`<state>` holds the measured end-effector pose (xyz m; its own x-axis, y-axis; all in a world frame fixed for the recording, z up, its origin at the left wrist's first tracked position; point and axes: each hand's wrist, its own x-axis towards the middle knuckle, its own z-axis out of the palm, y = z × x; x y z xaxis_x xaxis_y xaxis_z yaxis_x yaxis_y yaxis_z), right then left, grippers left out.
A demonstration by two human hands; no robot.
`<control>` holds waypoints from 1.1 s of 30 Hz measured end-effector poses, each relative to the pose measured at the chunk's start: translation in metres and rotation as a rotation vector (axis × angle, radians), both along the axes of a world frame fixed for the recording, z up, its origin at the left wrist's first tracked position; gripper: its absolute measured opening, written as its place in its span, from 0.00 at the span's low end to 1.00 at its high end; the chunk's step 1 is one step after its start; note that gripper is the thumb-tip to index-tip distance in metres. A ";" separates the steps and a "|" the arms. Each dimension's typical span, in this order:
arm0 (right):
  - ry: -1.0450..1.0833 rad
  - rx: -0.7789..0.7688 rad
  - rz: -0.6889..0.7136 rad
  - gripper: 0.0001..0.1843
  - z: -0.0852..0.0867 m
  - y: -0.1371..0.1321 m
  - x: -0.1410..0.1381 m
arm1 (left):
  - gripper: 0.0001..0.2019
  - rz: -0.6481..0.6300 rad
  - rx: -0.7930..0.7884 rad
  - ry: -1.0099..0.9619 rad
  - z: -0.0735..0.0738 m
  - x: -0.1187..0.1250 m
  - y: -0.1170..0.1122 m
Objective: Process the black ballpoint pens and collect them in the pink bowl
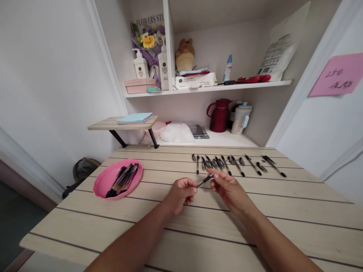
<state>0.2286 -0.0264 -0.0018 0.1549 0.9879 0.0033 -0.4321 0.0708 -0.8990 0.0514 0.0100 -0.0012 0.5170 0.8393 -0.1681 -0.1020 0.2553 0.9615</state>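
Over the middle of the striped wooden table [119,219], a black pen [205,180] is held between my two hands. My left hand [182,194] is closed around its lower end. At the other end, the thumb and fingers of my right hand [225,187] pinch the metallic tip area; the fingers partly cover it. Beyond my hands lies a row of pen parts: uncapped pens [237,166] with black ends and several loose dark caps [209,163]. Left of my hands, a pink scalloped tray [98,185] holds a bundle of pens [124,179].
At the back left stands a small raised shelf [104,124] on black legs with blue paper [136,118] on top. Behind the table are a plastic bag [176,133], a red jug [219,116] and a pale tumbler [241,119]. A cabinet shelf [241,87] hangs above.
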 end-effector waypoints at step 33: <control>0.064 -0.040 0.072 0.17 0.005 0.000 0.005 | 0.14 -0.124 -0.080 -0.067 0.000 0.001 -0.004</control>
